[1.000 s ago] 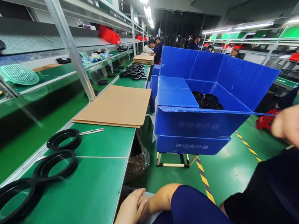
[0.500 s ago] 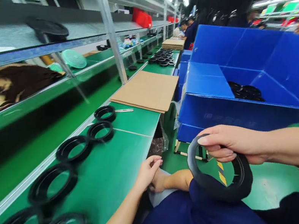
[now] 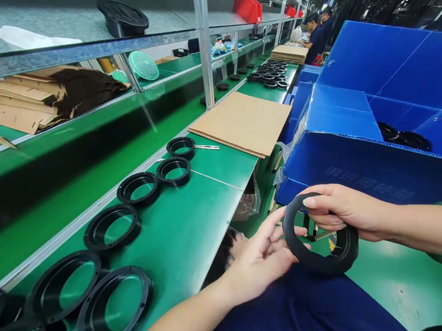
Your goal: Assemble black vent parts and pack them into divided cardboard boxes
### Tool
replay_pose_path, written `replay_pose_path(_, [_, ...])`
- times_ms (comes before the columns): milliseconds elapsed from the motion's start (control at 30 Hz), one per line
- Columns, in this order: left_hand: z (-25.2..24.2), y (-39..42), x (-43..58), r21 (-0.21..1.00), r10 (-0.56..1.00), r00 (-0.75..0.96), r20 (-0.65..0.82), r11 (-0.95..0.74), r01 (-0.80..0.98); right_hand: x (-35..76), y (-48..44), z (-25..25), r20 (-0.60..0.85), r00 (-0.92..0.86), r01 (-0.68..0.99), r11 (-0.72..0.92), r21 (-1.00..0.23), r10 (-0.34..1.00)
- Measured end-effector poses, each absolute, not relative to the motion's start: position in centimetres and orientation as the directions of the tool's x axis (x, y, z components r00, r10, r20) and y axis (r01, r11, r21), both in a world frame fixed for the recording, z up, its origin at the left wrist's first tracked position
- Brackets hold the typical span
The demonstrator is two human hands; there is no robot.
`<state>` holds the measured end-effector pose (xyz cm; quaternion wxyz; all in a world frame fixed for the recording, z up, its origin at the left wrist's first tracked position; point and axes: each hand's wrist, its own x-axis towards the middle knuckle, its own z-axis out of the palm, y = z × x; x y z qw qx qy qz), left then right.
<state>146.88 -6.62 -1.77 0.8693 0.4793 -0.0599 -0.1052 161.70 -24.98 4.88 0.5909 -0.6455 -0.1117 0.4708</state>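
My right hand (image 3: 337, 209) grips a black ring (image 3: 340, 263) by its upper rim, thumb in front and fingers curled through the opening. The ring is held tilted above my lap, right of the bench edge. My left hand (image 3: 264, 259) is at the ring's lower left, palm up with bent fingers. Some of its fingers pass behind the rim, and a fingertip shows through the hole. More black rings (image 3: 114, 226) lie in a line along the green bench (image 3: 190, 217), with several crowded together at the near end.
Flat cardboard sheets (image 3: 241, 120) and a thin metallic stick (image 3: 207, 146) lie on the bench. To the right stands a blue box (image 3: 374, 170) with black round parts (image 3: 413, 140) inside. A metal post (image 3: 202, 31) and shelf run along the left. Co-workers (image 3: 316, 34) are farther off.
My left hand has risen from beside the bench edge to the black ring, which my right hand still holds. The view has shifted, so the bench appears farther right.
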Motion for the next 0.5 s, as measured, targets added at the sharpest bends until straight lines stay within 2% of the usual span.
replay_pose_path(133, [-2.2,-7.3,147.1,0.847,-0.169,0.984,-0.062,0.513,0.141,161.7,-24.2,5.1,-0.481,0.555,-0.325,-0.355,-0.876,0.679])
replay_pose_path(233, [-3.1,-6.9,147.7,0.831,-0.141,0.988,-0.057,0.542,0.126,162.0,-23.4,5.1,-0.446,0.589,-0.221,-0.397,-0.891,0.674])
replay_pose_path(400, [-4.1,-5.3,149.4,0.855,-0.028,1.000,-0.005,0.518,0.019,162.7,-22.1,4.9,-0.331,0.661,-0.018,-0.426,-0.904,0.673])
replay_pose_path(500, [-4.4,-4.4,150.0,0.864,0.008,1.000,0.025,0.502,-0.026,162.7,-22.8,4.6,-0.230,0.780,0.042,-0.416,-0.908,0.582])
